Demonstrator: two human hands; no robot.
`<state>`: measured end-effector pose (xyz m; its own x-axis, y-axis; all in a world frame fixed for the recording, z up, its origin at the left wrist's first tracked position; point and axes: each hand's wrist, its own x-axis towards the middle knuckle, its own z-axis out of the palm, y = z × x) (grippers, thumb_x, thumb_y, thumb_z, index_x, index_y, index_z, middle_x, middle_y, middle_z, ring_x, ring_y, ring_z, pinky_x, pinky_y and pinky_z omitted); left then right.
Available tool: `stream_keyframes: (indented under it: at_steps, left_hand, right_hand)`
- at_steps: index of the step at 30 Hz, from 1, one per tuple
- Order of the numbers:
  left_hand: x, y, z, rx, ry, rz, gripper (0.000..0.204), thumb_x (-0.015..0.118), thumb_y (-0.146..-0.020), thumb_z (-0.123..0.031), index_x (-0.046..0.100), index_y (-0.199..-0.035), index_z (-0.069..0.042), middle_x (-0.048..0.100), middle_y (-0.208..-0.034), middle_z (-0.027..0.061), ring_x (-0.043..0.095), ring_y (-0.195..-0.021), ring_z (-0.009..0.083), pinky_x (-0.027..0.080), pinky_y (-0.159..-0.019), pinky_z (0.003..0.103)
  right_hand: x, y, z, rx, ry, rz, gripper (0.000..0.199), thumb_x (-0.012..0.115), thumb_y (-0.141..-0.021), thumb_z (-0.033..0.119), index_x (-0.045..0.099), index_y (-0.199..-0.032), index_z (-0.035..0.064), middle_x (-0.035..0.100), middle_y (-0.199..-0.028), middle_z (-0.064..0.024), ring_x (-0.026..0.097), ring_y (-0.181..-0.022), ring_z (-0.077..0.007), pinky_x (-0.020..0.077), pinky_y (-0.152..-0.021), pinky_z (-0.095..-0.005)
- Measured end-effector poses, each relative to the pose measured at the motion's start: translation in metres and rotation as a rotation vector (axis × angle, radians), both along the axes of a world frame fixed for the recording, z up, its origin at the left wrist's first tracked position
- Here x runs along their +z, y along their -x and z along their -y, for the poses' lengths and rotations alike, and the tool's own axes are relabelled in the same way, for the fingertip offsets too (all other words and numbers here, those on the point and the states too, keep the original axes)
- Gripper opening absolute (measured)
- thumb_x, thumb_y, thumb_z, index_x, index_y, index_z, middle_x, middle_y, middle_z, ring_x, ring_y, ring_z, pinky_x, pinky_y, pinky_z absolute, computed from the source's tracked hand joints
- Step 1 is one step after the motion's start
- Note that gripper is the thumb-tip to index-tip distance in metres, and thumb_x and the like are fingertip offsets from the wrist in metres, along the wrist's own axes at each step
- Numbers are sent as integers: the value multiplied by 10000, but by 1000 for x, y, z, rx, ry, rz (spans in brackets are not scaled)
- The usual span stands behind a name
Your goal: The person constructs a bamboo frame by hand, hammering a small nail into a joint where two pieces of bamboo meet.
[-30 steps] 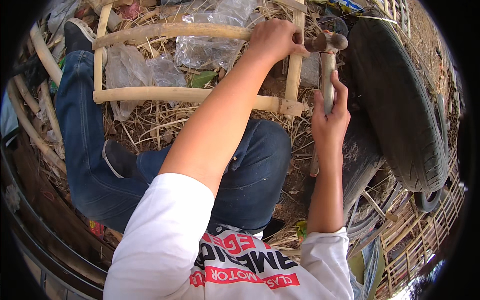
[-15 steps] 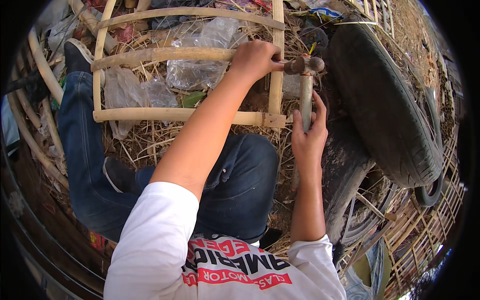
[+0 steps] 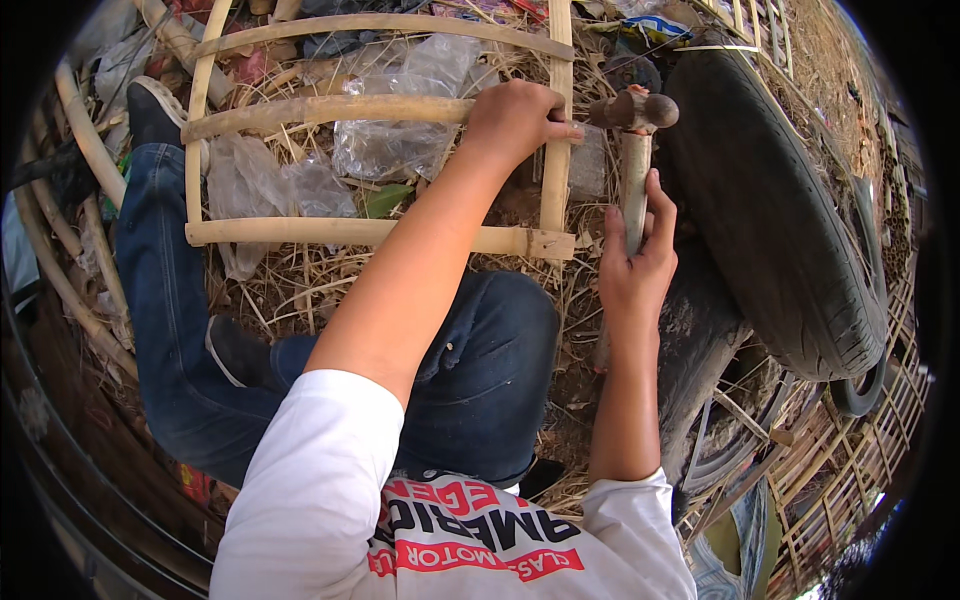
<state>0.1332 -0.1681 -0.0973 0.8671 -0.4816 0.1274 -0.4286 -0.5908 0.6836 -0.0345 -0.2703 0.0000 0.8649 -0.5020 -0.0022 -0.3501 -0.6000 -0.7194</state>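
A frame of split bamboo strips (image 3: 360,230) lies on the straw-strewn ground in front of me, several cross strips joined to two side strips. My left hand (image 3: 515,120) is closed round the end of the middle cross strip (image 3: 330,108), where it meets the right side strip (image 3: 556,190). In my right hand (image 3: 640,255) is a hammer (image 3: 634,165), gripped by its pale handle. Its rusty, round-faced head stands just right of the frame, apart from the bamboo and my left fingers. The palm hides part of the handle.
A black tyre (image 3: 775,220) leans close on the right, with a wheel rim (image 3: 710,440) below it. Clear plastic bags (image 3: 395,140) and straw lie under the frame. Bamboo poles (image 3: 90,150) are at the left, a woven bamboo lattice (image 3: 840,460) at the lower right.
The hammer in my right hand has moved a little to the right, away from the bamboo joint. My left hand keeps its hold with a slight shift right.
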Motion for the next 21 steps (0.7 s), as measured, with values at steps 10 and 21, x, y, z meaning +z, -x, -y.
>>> stream_keyframes:
  at_steps: [10,21]
  left_hand:
    - [0,-3,4,20,-56,-36,445,832,-618,-527,763,-839,-147,709,-774,94,701,-756,279,555,-694,413]
    - [0,-9,0,43,-29,-15,455,815,-648,-545,738,-758,-110,700,-739,95,685,-733,301,537,-690,426]
  right_hand:
    - [-6,4,-5,57,59,134,467,616,-924,67,457,-1363,83,663,-954,-300,679,-902,-442,525,-752,-423]
    - [-3,-15,2,110,62,-120,436,613,-925,49,464,-1335,46,637,-1195,-279,668,-1058,-392,522,-859,-392]
